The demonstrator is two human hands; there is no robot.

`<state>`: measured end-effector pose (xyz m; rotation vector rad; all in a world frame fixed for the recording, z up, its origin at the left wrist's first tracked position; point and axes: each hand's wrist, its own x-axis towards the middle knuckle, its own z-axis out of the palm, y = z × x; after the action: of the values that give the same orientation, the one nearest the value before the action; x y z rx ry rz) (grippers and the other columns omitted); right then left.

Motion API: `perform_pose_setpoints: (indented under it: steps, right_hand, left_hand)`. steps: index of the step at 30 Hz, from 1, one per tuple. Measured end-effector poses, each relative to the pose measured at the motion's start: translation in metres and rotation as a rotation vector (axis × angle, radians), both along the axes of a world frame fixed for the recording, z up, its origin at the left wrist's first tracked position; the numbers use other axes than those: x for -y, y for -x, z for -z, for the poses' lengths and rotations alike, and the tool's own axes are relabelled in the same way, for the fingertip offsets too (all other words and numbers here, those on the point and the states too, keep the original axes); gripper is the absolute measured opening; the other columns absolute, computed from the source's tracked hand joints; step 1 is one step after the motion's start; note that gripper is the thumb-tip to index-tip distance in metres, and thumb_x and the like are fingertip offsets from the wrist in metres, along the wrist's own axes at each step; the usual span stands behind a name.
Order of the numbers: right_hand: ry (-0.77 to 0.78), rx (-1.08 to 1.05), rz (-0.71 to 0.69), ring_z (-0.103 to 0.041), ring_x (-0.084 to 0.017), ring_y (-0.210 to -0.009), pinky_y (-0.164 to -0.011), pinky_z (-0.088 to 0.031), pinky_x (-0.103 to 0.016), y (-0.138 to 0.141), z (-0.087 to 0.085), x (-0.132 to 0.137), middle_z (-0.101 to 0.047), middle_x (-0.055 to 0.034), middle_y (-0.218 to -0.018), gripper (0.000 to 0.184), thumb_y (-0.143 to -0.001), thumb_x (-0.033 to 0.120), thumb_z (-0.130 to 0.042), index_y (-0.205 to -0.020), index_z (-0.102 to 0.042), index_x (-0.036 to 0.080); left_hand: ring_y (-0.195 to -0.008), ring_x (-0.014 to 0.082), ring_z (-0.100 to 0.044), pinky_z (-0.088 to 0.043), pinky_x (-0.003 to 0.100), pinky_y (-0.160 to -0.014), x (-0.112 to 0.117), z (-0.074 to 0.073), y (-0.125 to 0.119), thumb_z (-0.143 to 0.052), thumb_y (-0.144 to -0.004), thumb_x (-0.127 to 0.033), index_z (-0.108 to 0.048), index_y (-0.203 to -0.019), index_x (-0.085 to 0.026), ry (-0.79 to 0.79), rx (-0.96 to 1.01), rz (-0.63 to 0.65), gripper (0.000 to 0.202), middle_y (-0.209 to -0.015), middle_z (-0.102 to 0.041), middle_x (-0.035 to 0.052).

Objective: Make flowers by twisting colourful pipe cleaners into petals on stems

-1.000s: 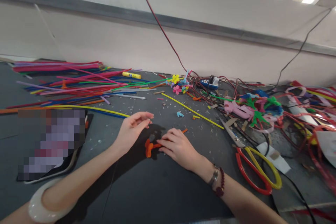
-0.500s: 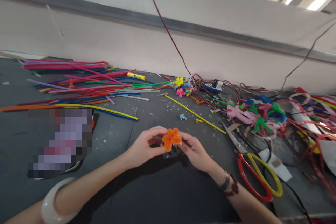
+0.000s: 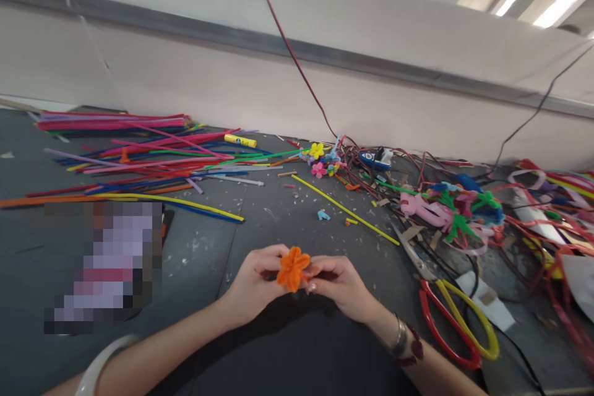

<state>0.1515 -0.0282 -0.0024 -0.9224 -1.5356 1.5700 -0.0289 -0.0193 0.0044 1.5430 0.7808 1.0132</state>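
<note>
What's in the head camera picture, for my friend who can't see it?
A person's left hand holds a fuzzy orange flower, with the right hand close against it, above a dark table. Colourful fuzzy sticks lie behind on the left; scissors with red and yellow handles lie on the right.

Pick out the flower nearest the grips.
The orange flower, between the left grip and right grip. Its colour and place set it apart: the yellow flower and pink flower sit clustered farther back.
</note>
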Motion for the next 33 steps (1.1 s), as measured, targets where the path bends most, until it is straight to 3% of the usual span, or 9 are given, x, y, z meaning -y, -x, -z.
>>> perform_pose_setpoints:
  steps: [7,9,12,15,19,22,24,29,33]
  right_hand:
    - [-0.581,0.369,0.174,-0.056,-0.012,-0.066,-0.061,-0.044,-0.023,0.006,-0.020,0.002,-0.061,-0.0036,-0.070,0.017,-0.082,0.025,-0.052,-0.072,-0.064,0.018]
    - [-0.759,0.441,0.262,-0.056,-0.013,-0.066,-0.059,-0.045,-0.024,0.001,-0.031,-0.002,-0.059,-0.0038,-0.069,0.020,-0.084,0.025,-0.048,-0.074,-0.065,0.019]
    - [-0.965,0.573,0.374,-0.055,-0.015,-0.066,-0.061,-0.045,-0.028,-0.021,-0.048,-0.022,-0.059,-0.0041,-0.067,0.019,-0.084,0.022,-0.046,-0.076,-0.064,0.021]
    - [-1.128,0.755,0.352,-0.055,-0.019,-0.073,-0.068,-0.045,-0.033,-0.057,-0.065,-0.065,-0.063,-0.0059,-0.074,0.014,-0.081,0.023,-0.050,-0.079,-0.064,0.021]
    - [-1.136,1.059,0.420,-0.053,-0.022,-0.087,-0.077,-0.043,-0.035,-0.091,-0.076,-0.150,-0.064,-0.0085,-0.088,0.021,-0.080,0.020,-0.048,-0.097,-0.060,0.019]
    - [-1.015,1.277,0.502,-0.047,-0.025,-0.101,-0.081,-0.039,-0.035,-0.086,-0.069,-0.209,-0.062,-0.0115,-0.099,0.029,-0.081,0.016,-0.044,-0.108,-0.055,0.015]
    - [-0.982,1.304,0.486,-0.045,-0.025,-0.104,-0.080,-0.039,-0.034,-0.074,-0.057,-0.236,-0.061,-0.0135,-0.099,0.031,-0.081,0.013,-0.042,-0.110,-0.054,0.012]
    - [-0.903,1.336,0.395,-0.053,-0.023,-0.088,-0.073,-0.042,-0.031,-0.053,-0.028,-0.257,-0.061,-0.0149,-0.092,0.026,-0.078,0.011,-0.045,-0.099,-0.061,0.011]
    - [-0.917,1.322,0.364,-0.049,-0.024,-0.098,-0.084,-0.039,-0.035,-0.057,-0.037,-0.245,-0.061,-0.0139,-0.099,0.031,-0.080,0.010,-0.041,-0.105,-0.060,0.009]
  left_hand:
    - [-0.069,0.0105,-0.052,-0.040,0.020,-0.061,-0.002,-0.003,0.000,-0.064,-0.072,-0.015,-0.069,-0.070,-0.017,0.072,0.026,0.006,0.006,-0.076,-0.055,0.0014]
    - [-0.071,0.0108,-0.051,-0.041,0.020,-0.058,-0.003,-0.005,-0.001,-0.068,-0.068,-0.016,-0.068,-0.083,-0.019,0.140,0.030,0.054,0.016,-0.085,-0.054,0.0018]
    - [-0.071,0.0104,-0.051,-0.042,0.020,-0.055,-0.006,-0.004,-0.002,-0.071,-0.062,-0.016,-0.055,-0.111,-0.023,0.269,-0.010,0.099,0.052,-0.100,-0.051,0.0040]
    - [-0.067,0.0088,-0.051,-0.044,0.023,-0.059,-0.008,0.000,-0.001,-0.067,-0.067,-0.018,-0.048,-0.116,-0.023,0.321,-0.058,0.092,0.053,-0.103,-0.050,0.0048]
    - [-0.067,0.0088,-0.052,-0.045,0.025,-0.063,-0.009,0.006,-0.001,-0.062,-0.072,-0.023,-0.048,-0.114,-0.022,0.296,-0.097,0.099,0.044,-0.102,-0.051,0.0042]
    - [-0.066,0.0086,-0.053,-0.045,0.024,-0.062,-0.009,0.007,0.000,-0.061,-0.074,-0.026,-0.048,-0.113,-0.022,0.276,-0.116,0.116,0.041,-0.100,-0.052,0.0039]
    - [-0.065,0.0085,-0.053,-0.045,0.024,-0.062,-0.008,0.006,0.000,-0.060,-0.075,-0.028,-0.049,-0.112,-0.021,0.262,-0.131,0.127,0.039,-0.099,-0.052,0.0036]
    - [-0.067,0.0091,-0.054,-0.045,0.023,-0.063,-0.008,0.005,0.000,-0.055,-0.079,-0.030,-0.051,-0.110,-0.019,0.216,-0.178,0.156,0.033,-0.097,-0.053,0.0041]
    - [-0.068,0.0099,-0.055,-0.046,0.023,-0.062,-0.008,0.007,0.001,-0.053,-0.080,-0.027,-0.051,-0.110,-0.019,0.153,-0.263,0.175,0.031,-0.099,-0.053,0.0050]
